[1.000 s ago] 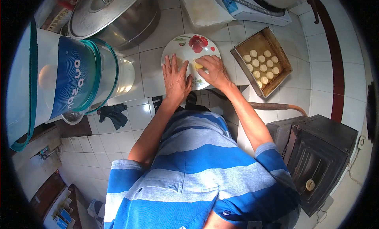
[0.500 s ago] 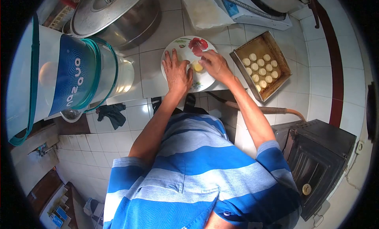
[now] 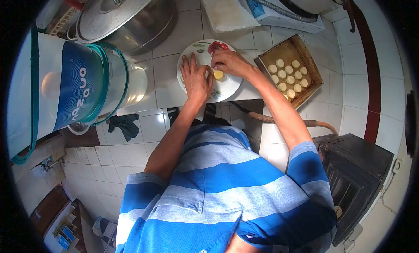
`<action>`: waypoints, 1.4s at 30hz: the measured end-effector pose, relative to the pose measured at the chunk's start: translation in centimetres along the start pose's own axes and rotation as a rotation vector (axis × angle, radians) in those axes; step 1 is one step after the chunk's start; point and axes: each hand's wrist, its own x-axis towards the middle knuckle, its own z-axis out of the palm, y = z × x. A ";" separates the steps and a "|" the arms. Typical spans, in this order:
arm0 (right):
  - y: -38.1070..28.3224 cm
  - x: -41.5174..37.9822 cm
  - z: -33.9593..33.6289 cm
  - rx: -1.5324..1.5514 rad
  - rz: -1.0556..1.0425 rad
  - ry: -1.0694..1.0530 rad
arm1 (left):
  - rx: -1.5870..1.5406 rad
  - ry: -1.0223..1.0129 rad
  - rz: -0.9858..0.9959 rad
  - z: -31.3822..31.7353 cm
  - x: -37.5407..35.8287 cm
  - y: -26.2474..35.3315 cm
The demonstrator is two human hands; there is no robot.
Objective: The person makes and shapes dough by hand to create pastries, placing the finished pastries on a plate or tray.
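Note:
A white plate with red flowers and green leaves lies on the tiled counter. On it sits a small round yellow piece, which looks like dough. My left hand rests on the plate's left side, fingers spread, its thumb side close to the yellow piece. Just above that piece, my right hand has its fingertips pinched together; what they hold, if anything, is hidden. To the right, a worn rectangular baking pan contains several pale round pieces of similar size.
A large lidded metal pot stands at the back left, beside a clear bucket with a teal rim. Behind the plate are a whitish plastic bag and a stove with a hose. A dark oven stands at lower right.
My right hand has shifted left, and its fingers have drawn together into a pinch above the yellow piece. The left hand has stayed nearly in place.

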 end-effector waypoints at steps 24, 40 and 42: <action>-1.1 -2.1 0.1 -0.016 0.004 0.062 | -0.115 -0.054 0.045 -0.4 0.4 0.2; -4.6 -6.9 2.8 -0.367 0.011 0.317 | -0.068 -0.078 0.097 -0.7 -0.3 -0.8; -4.8 -6.7 2.9 -0.327 0.001 0.333 | -0.062 -0.078 0.115 -0.7 -0.3 -1.0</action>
